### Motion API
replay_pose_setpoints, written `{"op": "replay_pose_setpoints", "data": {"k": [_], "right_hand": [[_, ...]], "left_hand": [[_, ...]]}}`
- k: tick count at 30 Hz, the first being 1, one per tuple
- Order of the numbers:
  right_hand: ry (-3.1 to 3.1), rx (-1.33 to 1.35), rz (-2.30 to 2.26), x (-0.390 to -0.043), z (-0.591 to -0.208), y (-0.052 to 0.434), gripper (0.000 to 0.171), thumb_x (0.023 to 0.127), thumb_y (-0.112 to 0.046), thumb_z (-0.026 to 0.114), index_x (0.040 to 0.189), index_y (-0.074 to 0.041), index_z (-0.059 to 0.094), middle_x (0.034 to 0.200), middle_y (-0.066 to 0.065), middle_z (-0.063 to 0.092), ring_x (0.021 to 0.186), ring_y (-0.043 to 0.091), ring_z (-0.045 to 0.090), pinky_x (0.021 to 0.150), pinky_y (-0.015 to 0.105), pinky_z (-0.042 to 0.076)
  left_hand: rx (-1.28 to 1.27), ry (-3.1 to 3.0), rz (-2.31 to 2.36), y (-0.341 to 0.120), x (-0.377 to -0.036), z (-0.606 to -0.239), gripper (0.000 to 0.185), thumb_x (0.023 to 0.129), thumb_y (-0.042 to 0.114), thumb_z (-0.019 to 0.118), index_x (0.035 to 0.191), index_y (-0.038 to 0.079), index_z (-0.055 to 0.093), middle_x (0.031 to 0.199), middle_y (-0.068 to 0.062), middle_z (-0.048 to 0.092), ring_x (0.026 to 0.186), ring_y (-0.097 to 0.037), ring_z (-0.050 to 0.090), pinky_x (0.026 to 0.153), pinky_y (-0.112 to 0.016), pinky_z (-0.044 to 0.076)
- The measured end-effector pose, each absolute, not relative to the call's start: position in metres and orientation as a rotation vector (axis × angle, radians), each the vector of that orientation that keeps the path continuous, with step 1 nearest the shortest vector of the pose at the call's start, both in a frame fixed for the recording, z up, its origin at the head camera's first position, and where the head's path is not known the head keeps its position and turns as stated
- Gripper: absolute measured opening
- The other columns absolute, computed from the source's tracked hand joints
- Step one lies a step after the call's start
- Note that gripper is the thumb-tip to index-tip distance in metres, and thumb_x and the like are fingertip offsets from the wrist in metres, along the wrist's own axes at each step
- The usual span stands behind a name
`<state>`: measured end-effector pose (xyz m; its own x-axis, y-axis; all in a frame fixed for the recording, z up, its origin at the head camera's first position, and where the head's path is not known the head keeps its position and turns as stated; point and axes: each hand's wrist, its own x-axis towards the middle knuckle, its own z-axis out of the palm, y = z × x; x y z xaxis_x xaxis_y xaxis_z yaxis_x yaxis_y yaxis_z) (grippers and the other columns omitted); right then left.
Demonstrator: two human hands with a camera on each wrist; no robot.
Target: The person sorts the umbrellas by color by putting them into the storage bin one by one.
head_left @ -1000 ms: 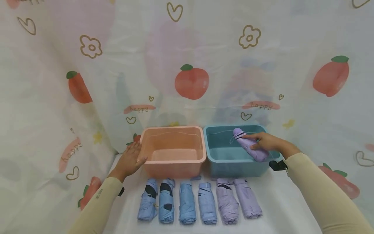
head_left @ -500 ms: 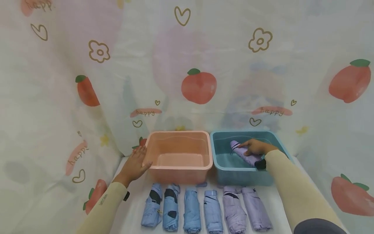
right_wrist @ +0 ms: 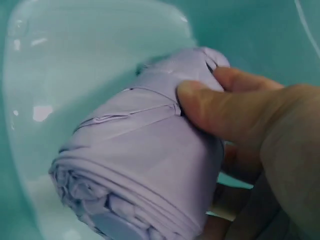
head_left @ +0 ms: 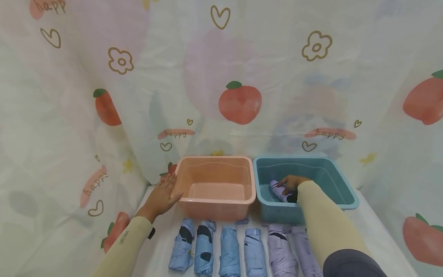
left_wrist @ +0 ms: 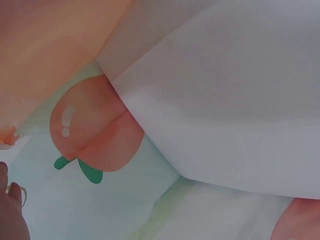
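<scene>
My right hand [head_left: 293, 183] reaches down into the teal basin [head_left: 278, 212] and grips a folded lilac umbrella [head_left: 277, 189] with thumb and fingers. In the right wrist view the rolled lilac umbrella [right_wrist: 145, 135] lies slantwise above the basin's floor, its gathered cloth end towards the camera; I cannot tell whether it touches the floor. My left hand [head_left: 160, 198] rests with straight fingers against the left side of the peach basin [head_left: 214, 201]. Only a bit of the left hand [left_wrist: 11, 212] shows at the edge of the left wrist view.
Several folded umbrellas lie in a row before the basins: blue ones [head_left: 229, 250] to the left, lilac ones [head_left: 282, 252] to the right. My right sleeve [head_left: 323, 223] partly covers the rightmost. A patterned cloth [head_left: 238, 142] hangs behind and at both sides.
My right hand has carried the lilac umbrella down from the teal basin's rim into it, slightly leftward. The left hand stays at the peach basin. The head view has shifted a little.
</scene>
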<state>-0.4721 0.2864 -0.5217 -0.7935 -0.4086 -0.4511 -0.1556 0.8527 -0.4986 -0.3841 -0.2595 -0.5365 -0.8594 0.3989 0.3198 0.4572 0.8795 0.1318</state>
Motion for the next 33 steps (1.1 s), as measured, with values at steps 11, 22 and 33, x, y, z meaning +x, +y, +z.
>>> {"op": "replay_pose_setpoints", "data": {"k": [11,22,33], "right_hand": [[2.308,-0.114,-0.656,-0.460,-0.535,0.269,0.085,0.085,-0.011,0.071,0.153,0.000,0.021,0.152,0.036,0.014,0.137,0.048,0.022,0.104,0.057,0.033],[2.182,-0.094,-0.687,-0.469,-0.534,0.250,0.103,0.085,-0.039,0.073,0.155,-0.001,0.008,0.154,0.035,-0.002,0.141,0.050,-0.002,0.111,0.061,0.014],[2.135,-0.123,-0.695,-0.485,-0.543,0.223,0.083,0.084,-0.024,0.070,0.150,0.003,0.026,0.139,0.027,0.040,0.126,0.039,0.037,0.101,0.048,0.038]], "left_hand": [[-0.612,-2.801,-0.274,-0.257,-0.385,-0.536,0.076,0.098,0.048,0.046,0.148,-0.007,0.032,0.154,-0.020,0.029,0.142,-0.037,0.026,0.115,-0.050,0.017],[-0.561,-2.813,-0.310,-0.256,-0.385,-0.537,0.077,0.098,0.050,0.045,0.149,-0.006,0.031,0.155,-0.019,0.029,0.142,-0.036,0.025,0.115,-0.051,0.018],[-0.575,-2.811,-0.324,-0.256,-0.387,-0.536,0.076,0.098,0.049,0.045,0.149,-0.006,0.030,0.155,-0.018,0.029,0.142,-0.037,0.026,0.114,-0.051,0.018]]}}
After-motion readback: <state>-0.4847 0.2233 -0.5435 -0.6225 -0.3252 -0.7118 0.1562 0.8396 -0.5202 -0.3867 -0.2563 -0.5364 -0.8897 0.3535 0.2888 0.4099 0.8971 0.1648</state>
